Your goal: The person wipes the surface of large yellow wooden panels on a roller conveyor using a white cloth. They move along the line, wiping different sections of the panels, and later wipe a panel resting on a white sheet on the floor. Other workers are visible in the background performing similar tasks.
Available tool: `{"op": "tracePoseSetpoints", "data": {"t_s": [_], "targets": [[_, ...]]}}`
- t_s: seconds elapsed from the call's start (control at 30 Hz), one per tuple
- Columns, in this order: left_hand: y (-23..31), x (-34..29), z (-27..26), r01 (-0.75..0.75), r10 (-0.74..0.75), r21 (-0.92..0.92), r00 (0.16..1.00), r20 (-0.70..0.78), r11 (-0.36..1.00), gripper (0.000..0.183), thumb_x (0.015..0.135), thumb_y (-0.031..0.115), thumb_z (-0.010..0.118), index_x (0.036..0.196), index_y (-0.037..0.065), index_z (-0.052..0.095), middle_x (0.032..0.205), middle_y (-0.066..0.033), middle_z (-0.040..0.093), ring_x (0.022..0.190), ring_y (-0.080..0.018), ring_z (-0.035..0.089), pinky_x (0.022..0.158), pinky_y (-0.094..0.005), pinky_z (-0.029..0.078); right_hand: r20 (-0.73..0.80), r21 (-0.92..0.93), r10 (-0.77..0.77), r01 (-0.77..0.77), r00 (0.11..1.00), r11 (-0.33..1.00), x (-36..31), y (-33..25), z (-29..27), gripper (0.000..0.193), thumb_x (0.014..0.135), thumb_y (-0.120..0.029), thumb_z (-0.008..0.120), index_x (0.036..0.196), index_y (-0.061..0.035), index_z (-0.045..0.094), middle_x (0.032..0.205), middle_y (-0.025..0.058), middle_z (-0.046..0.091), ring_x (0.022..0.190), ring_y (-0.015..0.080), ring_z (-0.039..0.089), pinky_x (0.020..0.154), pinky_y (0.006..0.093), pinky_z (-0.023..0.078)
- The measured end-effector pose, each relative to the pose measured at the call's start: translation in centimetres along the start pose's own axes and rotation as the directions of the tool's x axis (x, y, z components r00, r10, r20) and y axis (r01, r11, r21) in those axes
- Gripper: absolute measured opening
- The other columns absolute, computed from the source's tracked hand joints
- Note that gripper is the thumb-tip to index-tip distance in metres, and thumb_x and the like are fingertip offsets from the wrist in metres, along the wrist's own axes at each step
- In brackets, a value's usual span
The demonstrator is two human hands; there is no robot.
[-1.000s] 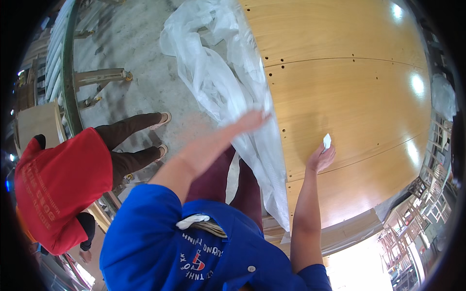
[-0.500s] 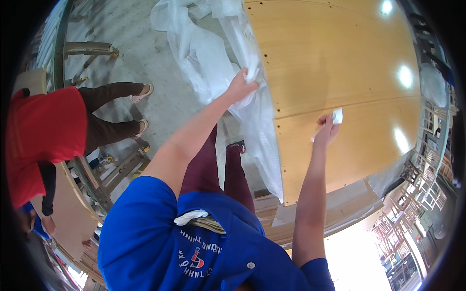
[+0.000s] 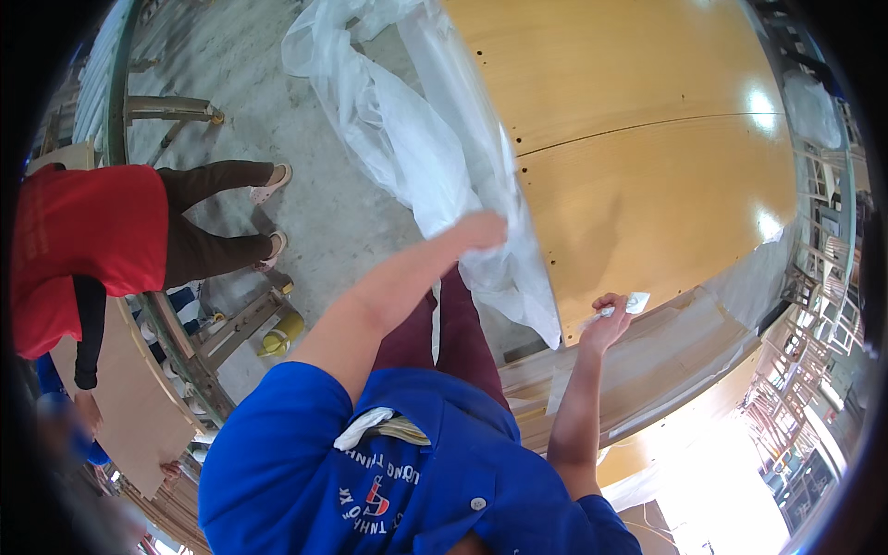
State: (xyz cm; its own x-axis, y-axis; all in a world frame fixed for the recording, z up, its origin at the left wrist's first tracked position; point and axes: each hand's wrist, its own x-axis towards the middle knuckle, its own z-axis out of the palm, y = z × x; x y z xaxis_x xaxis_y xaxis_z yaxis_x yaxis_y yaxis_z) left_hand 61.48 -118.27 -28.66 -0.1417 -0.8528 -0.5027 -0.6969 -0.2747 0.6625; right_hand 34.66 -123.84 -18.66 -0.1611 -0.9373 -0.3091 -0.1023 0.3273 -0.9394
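Note:
My left hand (image 3: pixel 484 229), blurred, is closed at the near part of a crumpled white translucent wrapping sheet (image 3: pixel 384 120). The sheet hangs along the left edge of a large yellow-brown wooden panel (image 3: pixel 647 185) and trails toward the floor. Small dark holes run along that panel edge, and a dark seam crosses its surface. Over the panel's near edge, my right hand (image 3: pixel 606 324) has its fingers closed round a small flat white piece (image 3: pixel 636 302). A bit of white also shows on the hand's other side; its exact kind is unclear.
A person in a red shirt (image 3: pixel 92 240) stands at the left by a pale board (image 3: pixel 129 398). Wooden trestle frames (image 3: pixel 171 109) stand on the grey concrete floor (image 3: pixel 231 74). Stacked boards (image 3: pixel 647 370) lie beyond the panel's near edge. Chair frames (image 3: pixel 823 342) crowd the right.
My view has shifted along the panel toward its near end. My right hand has moved back to the near edge with the white piece, and my left hand sits nearer the sheet's near end.

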Motion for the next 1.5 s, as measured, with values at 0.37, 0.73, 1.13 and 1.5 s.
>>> {"op": "tracePoseSetpoints", "data": {"t_s": [0.37,0.73,1.13,1.5], "targets": [[0.6,-10.1,9.5,0.079,-0.137,-0.536,0.988,-0.070,0.841,0.078,0.070,0.031,0.066,0.131,-0.003,0.032,0.123,-0.0220,0.047,0.111,-0.0365,0.047,0.097,-0.0385,0.037,-0.154,0.151,-0.046,0.070,0.987,0.986,-8.2,2.5,-3.7,0.022,0.086,-0.017,0.047,0.068,-0.0038,0.048,0.064,0.0045,0.048,0.060,0.0140,0.047,0.059,0.0264,0.038],[11.4,-2.1,12.7,0.241,0.081,-0.905,0.955,0.286,0.350,0.057,0.074,0.031,0.069,0.113,-0.007,0.053,0.100,-0.0102,0.061,0.090,-0.0165,0.058,0.076,-0.0296,0.046,-0.188,0.005,-0.026,0.027,0.982,1.000,-16.8,3.2,-13.1,0.023,0.088,-0.017,0.045,0.069,-0.0034,0.047,0.065,0.0046,0.049,0.062,0.0133,0.047,0.059,0.0263,0.038],[14.6,-1.5,15.2,0.230,-0.057,-0.718,0.965,0.257,0.657,0.043,0.074,0.032,0.066,0.099,-0.002,0.062,0.091,-0.0088,0.064,0.081,-0.0172,0.060,0.069,-0.0318,0.047,-0.128,0.059,0.000,0.007,0.992,0.998,-21.4,5.8,-24.0,0.025,0.091,-0.020,0.046,0.072,-0.0042,0.051,0.066,0.0039,0.051,0.062,0.0120,0.047,0.059,0.0260,0.038],[20.5,-22.4,23.9,-0.302,0.271,0.018,0.881,0.387,0.953,0.042,0.073,0.039,0.060,0.079,-0.002,0.066,0.079,-0.0201,0.065,0.070,-0.0337,0.062,0.067,-0.0422,0.048,0.294,0.009,0.002,-0.005,0.956,1.000,-18.0,3.7,-21.7,0.027,0.092,-0.029,0.045,0.081,-0.0053,0.051,0.077,0.0065,0.054,0.072,0.0155,0.053,0.065,0.0283,0.043]]}}
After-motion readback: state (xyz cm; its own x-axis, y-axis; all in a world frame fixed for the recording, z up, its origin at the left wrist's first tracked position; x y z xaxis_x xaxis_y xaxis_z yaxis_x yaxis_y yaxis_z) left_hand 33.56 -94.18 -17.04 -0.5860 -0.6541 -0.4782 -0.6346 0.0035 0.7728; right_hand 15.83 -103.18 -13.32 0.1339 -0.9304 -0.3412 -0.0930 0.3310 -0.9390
